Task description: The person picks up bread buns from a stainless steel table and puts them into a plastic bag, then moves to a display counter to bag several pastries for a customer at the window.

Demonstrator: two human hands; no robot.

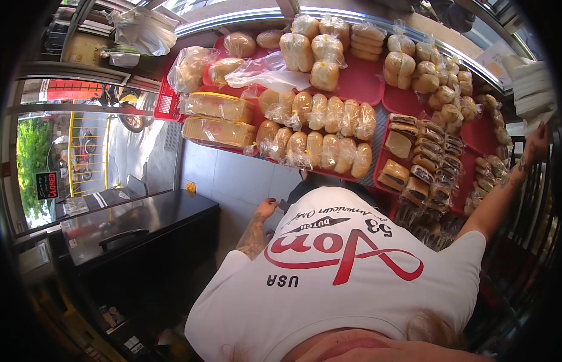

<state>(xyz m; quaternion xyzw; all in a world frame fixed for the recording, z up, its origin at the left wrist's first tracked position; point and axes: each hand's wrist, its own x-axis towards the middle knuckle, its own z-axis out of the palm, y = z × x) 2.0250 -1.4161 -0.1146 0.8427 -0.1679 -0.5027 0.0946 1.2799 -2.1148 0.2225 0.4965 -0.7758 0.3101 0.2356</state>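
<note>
My right hand [538,135] reaches out at the far right, its fingers at the lower end of a hanging bundle of whitish plastic bags [530,90]. Whether the fingers close on a bag is too small to tell. My left hand [267,207] hangs low beside my body, above the tiled floor, with its fingers curled. A small dark flat shape shows by the fingertips, and I cannot tell if it is held. Before me, red trays [362,74] carry plastic-wrapped bread rolls [331,113], round-topped loaves [295,52] and dark-filled bread slices [417,188].
Two long wrapped loaves [220,131] lie at the display's left end, near a red basket [167,106]. A black chest with a handle [127,240] stands at my left. White plastic bags [143,31] hang at the upper left. Outside the glass are a yellow railing [72,154] and a motorcycle [129,113].
</note>
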